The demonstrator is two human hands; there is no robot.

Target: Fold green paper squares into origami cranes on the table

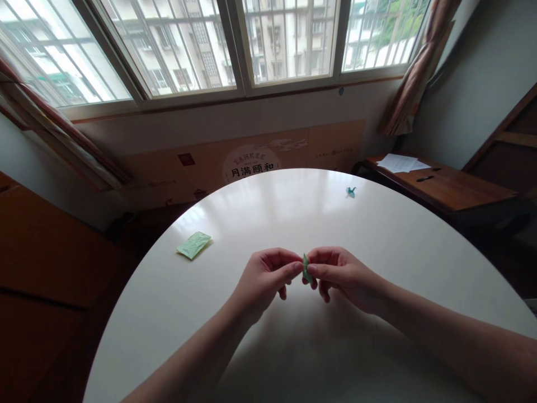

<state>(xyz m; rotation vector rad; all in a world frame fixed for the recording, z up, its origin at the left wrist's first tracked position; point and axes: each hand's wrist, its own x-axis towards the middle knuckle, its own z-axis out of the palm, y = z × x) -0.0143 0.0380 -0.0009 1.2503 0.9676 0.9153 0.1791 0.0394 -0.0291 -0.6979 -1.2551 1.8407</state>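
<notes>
A small piece of folded green paper [306,270] is held upright between my two hands, above the white round table. My left hand [268,277] pinches its left side between thumb and fingers. From the other side, my right hand [339,273] grips the paper with thumb and forefinger, the other fingers curled below. Parts of the folds are covered by my fingertips. A flat, creased light green paper packet [193,245] lies on the table to the left. Farther back on the right sits a small blue folded-paper figure [351,192], shaped like a crane.
The white round table [176,336] fills the foreground. Behind it are a printed cardboard panel [335,146] and barred windows. A wooden desk [465,184] with paper sheets [400,163] stands at the right, a brown cabinet [37,252] at the left.
</notes>
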